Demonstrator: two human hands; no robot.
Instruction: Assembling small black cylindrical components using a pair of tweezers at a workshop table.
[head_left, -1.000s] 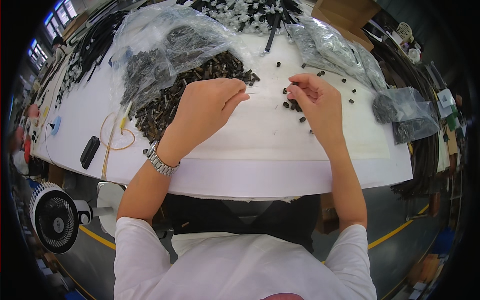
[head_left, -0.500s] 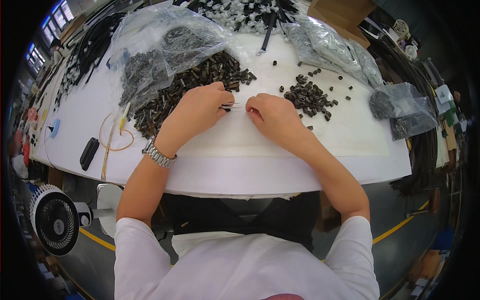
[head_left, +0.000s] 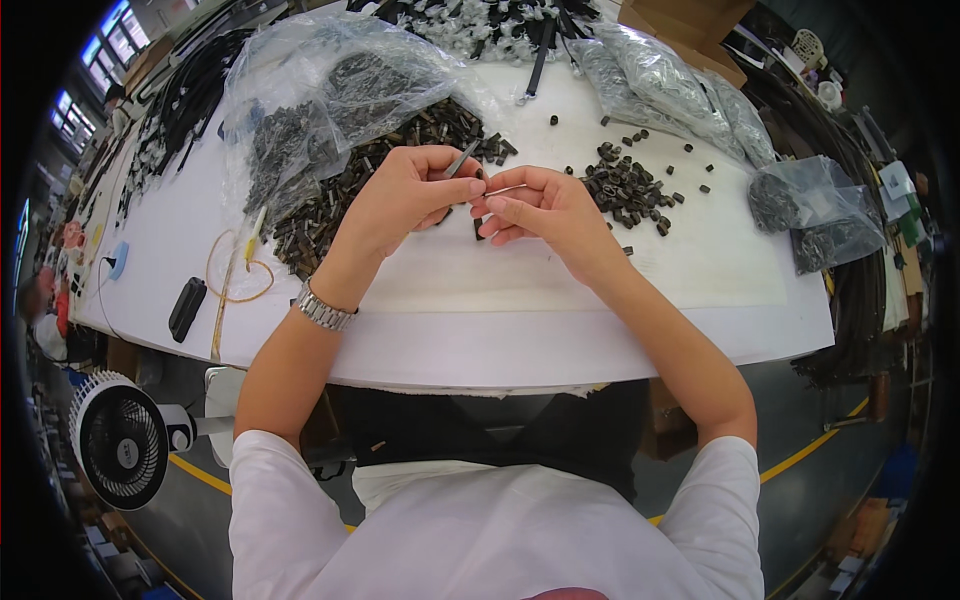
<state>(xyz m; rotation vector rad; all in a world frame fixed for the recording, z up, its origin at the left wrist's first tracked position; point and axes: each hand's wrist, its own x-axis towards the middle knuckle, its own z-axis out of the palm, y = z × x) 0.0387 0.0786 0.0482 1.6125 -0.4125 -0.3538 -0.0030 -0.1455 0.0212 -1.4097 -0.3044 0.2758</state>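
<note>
Over the middle of the table my left hand is closed around a thin metal tool that looks like tweezers, its slim end slanting up to the right. My right hand meets it fingertip to fingertip, thumb and forefinger drawn together; what it pinches is too small to make out. A tiny dark piece shows where the fingertips meet. Another dark piece is by the lower right fingers. Left of my hands spreads a heap of dark brown tubular pieces; short dark rings lie in a pile to the right.
A clear plastic bag partly covers the heap. Filled bags and smaller bags lie right. A black oblong case, a yellow-handled tool and a looped cord are left. A fan stands below the table's left edge.
My hands were apart and have come together at the fingertips. The metal tool now points up and right instead of level. My right fingers have partly uncurled.
</note>
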